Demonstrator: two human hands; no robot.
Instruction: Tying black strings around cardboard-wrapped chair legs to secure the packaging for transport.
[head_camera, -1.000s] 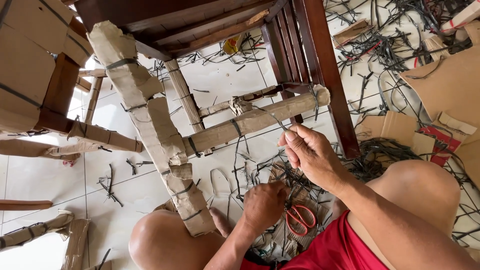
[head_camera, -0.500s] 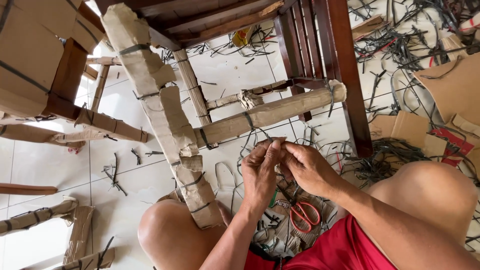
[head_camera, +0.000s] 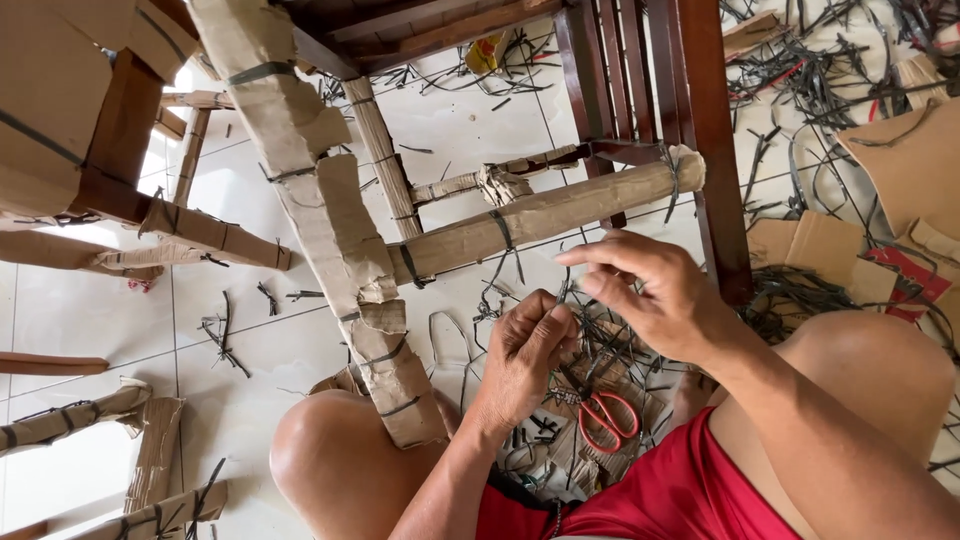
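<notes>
Right now our left hand (head_camera: 528, 345) is pinched shut on a thin dark strap (head_camera: 562, 290) that rises from its fingertips toward twelve o'clock. Our right hand (head_camera: 660, 290) hovers just beside it at two o'clock, fingers spread and holding nothing. The strap's long axis runs nearly upright, pointing at the cardboard-wrapped chair rail (head_camera: 545, 215), which lies across at twelve o'clock, its length slanting from eight to two. Our left hand sits nearer the strap. Red-handled scissors (head_camera: 605, 418) lie on the floor (head_camera: 250, 340) at five o'clock from the left hand.
</notes>
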